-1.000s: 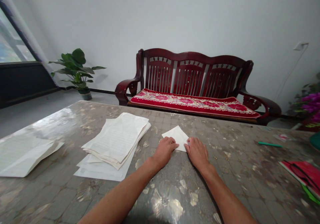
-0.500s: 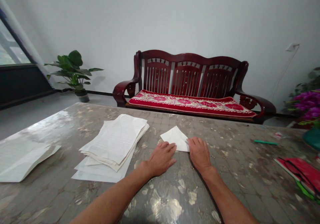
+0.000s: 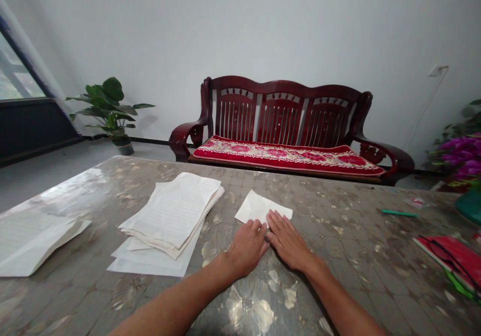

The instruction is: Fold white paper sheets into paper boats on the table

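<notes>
A folded white paper (image 3: 259, 207) lies on the marbled tabletop (image 3: 323, 201) just ahead of both hands. My right hand (image 3: 286, 241) lies flat, its fingertips on the paper's near edge. My left hand (image 3: 247, 249) rests palm down beside it, with its fingertips at or just under that edge. Neither hand visibly grips the paper. To the left, a stack of lined paper sheets (image 3: 173, 211) sits on looser white sheets (image 3: 150, 262). Another folded lined sheet (image 3: 33, 243) lies at the table's left side.
At the right of the table are a green pen (image 3: 399, 213) and a red book (image 3: 449, 261) with dark glasses on it. Beyond the far edge stand a dark wooden sofa (image 3: 281, 120) with a red cushion, a potted plant (image 3: 108, 109) and pink flowers (image 3: 461, 158).
The folded paper has turned and now lies wider across the table. My hands have drawn closer together, with the right hand's fingers angled left over the paper's near edge.
</notes>
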{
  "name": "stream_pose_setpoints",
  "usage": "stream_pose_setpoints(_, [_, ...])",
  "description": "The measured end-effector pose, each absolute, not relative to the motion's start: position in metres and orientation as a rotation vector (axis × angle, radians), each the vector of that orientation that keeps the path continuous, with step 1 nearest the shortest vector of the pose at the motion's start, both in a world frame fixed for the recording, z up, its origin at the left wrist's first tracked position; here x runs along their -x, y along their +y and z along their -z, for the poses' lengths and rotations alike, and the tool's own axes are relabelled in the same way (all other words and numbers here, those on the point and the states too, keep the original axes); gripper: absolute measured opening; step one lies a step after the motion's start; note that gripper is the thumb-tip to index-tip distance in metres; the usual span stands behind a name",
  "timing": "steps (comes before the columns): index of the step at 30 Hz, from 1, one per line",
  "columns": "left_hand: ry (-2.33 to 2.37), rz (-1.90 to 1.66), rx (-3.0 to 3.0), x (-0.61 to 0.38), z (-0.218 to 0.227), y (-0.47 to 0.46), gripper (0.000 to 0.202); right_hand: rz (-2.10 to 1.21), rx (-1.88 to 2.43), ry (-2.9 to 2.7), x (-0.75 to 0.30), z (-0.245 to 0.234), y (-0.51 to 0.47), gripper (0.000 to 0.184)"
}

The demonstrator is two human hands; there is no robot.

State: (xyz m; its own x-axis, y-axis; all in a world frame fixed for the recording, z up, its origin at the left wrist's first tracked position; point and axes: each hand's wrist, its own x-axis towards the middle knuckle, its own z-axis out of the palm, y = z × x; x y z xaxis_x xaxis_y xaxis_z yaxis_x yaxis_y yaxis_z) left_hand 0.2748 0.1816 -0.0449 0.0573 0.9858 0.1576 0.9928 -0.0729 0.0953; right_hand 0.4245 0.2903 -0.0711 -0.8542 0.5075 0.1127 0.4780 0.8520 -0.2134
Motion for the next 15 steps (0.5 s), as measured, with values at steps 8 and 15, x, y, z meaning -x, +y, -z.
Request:
stream_pose_setpoints(8, [-2.053, 0.331, 2.274, -0.261, 0.044, 0.177, 0.035, -0.182, 1.061, -2.872, -0.439, 0.067, 0.314, 0.061])
stream_pose_setpoints(15, [-2.142, 0.289, 2.205, -0.279, 0.047, 0.182, 0.035, -0.032, 1.074, -2.614, -0.429, 0.051, 0.299, 0.051])
